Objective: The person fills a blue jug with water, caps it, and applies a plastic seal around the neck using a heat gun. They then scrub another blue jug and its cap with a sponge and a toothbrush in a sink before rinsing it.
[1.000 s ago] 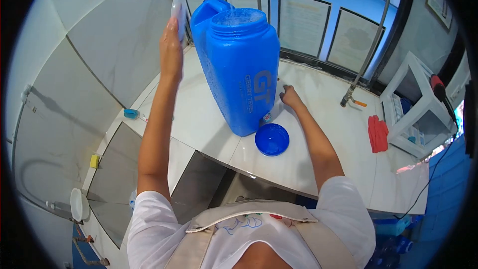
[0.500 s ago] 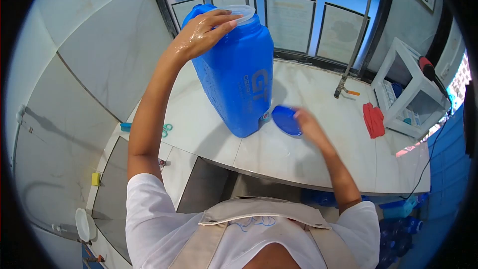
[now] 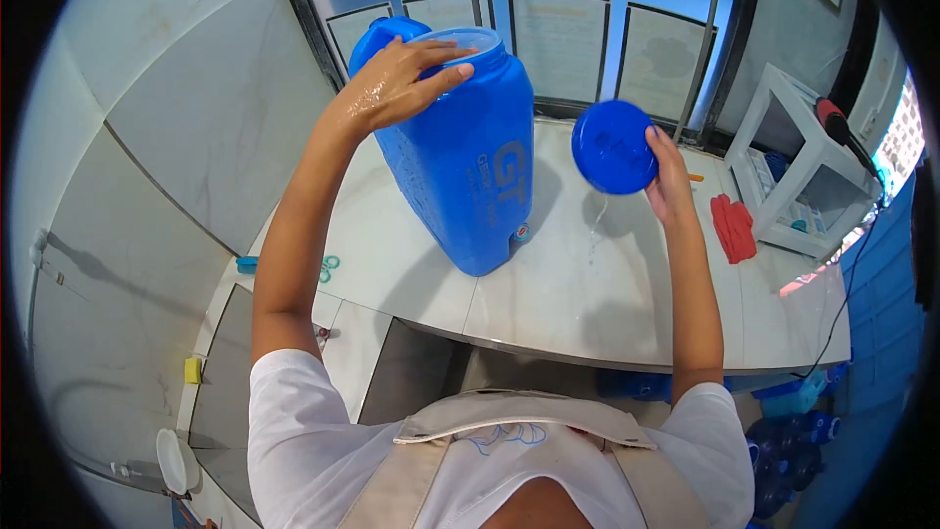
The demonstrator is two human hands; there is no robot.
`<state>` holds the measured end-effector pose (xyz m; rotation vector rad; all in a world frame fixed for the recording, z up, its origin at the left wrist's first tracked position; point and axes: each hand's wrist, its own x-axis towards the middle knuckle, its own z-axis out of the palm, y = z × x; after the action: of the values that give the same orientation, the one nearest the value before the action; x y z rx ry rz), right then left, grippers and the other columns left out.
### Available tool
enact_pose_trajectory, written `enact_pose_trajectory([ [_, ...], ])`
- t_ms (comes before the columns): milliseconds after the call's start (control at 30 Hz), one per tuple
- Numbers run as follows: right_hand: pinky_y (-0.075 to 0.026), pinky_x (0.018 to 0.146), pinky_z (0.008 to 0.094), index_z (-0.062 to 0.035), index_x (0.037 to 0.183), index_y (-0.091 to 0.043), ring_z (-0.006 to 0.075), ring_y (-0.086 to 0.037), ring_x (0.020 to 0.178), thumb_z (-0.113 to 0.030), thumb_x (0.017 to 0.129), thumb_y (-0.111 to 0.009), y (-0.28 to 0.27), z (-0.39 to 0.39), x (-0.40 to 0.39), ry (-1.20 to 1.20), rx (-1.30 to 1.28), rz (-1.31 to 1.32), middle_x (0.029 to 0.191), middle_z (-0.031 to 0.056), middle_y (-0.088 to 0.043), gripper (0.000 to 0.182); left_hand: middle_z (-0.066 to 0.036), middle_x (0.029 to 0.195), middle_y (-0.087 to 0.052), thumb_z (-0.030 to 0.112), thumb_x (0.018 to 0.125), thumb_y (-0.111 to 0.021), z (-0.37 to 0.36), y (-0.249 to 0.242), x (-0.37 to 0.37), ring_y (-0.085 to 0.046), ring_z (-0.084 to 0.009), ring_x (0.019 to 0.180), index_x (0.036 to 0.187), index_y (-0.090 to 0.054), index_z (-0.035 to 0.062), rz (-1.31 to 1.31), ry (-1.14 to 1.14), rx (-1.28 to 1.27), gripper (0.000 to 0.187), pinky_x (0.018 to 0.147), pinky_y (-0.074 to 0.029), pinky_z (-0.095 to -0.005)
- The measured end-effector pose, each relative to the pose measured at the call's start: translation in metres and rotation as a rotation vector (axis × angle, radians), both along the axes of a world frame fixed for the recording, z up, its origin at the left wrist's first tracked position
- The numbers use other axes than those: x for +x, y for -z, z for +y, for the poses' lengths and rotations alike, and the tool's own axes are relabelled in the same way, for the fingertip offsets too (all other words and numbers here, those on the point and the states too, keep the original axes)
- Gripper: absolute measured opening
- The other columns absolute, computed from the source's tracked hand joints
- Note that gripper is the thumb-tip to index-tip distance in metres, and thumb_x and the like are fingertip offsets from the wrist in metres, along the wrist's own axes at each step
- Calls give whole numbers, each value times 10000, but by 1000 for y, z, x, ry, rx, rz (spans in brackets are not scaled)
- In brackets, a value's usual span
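Note:
A tall blue water container (image 3: pixel 460 157) with "GT" lettering stands upright on the pale counter. Over its wide mouth lies a translucent inner cap (image 3: pixel 478 40). My wet left hand (image 3: pixel 406 80) rests on the container's top edge and this cap, fingers stretched out. Right of the container, my right hand (image 3: pixel 669 171) holds a round blue lid (image 3: pixel 613 149) by its edge, raised above the counter, and water drips from it. A small spigot (image 3: pixel 522 232) is low on the container's front.
On the counter (image 3: pixel 578 304) lie a red cloth (image 3: pixel 732 229) and green scissors (image 3: pixel 330 266). A white shelf unit (image 3: pixel 805 168) stands at the right. Framed sheets (image 3: pixel 558 44) hang behind the glass. Blue bottles (image 3: pixel 788 460) are below, and a yellow sponge (image 3: pixel 193 370) is at left.
My right hand has lifted the blue lid up from just above the counter and tilted it, with water now dripping off. My left hand stays on the container's top.

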<state>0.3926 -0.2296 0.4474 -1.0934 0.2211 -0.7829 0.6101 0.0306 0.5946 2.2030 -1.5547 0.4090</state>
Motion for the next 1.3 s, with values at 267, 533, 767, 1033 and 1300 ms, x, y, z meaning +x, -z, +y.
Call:
enact_pose_trajectory([
  [267,-458,864,299,-28,1188,-504,176,-553,982,-220,907,-506,-105,7,90,-250,-156,-139,1116,94,-568,340,-199,1052,-619,659,829,-270,-9,-8,20,-502,-361,1128,1214,-512,47,278,38,-241,763,1023,-283,-433],
  [533,-444,841,305,-44,1181,-535,190,-553,977,-191,873,-458,-167,85,177,-67,-900,402,1055,107,-597,349,-233,1104,-573,306,839,-436,-18,7,25,-544,-364,1031,1122,-566,-14,178,-28,-563,446,918,-396,-371],
  [767,-375,936,301,-64,1121,-615,182,-549,997,-187,839,-381,-130,60,185,-309,-1044,-63,1118,121,-598,386,-202,1041,-611,159,781,-356,-19,9,25,-591,-348,939,1049,-622,-5,149,-21,-336,412,868,-438,-366],
  [1033,-407,906,347,3,1007,-635,315,-543,1050,-257,841,-365,-123,76,172,42,-1112,-25,1086,188,-597,411,-182,1220,-524,254,825,-324,-56,-13,-18,-532,-328,1079,1139,-552,-15,-121,-394,135,471,948,-389,-394],
  [1300,-418,895,312,-15,1012,-643,208,-565,992,-199,840,-419,-151,66,186,-106,-939,266,1030,126,-630,338,-196,1224,-518,446,850,-314,-40,-10,14,-491,-356,1132,1177,-555,37,-92,-232,238,577,966,-370,-423],
])
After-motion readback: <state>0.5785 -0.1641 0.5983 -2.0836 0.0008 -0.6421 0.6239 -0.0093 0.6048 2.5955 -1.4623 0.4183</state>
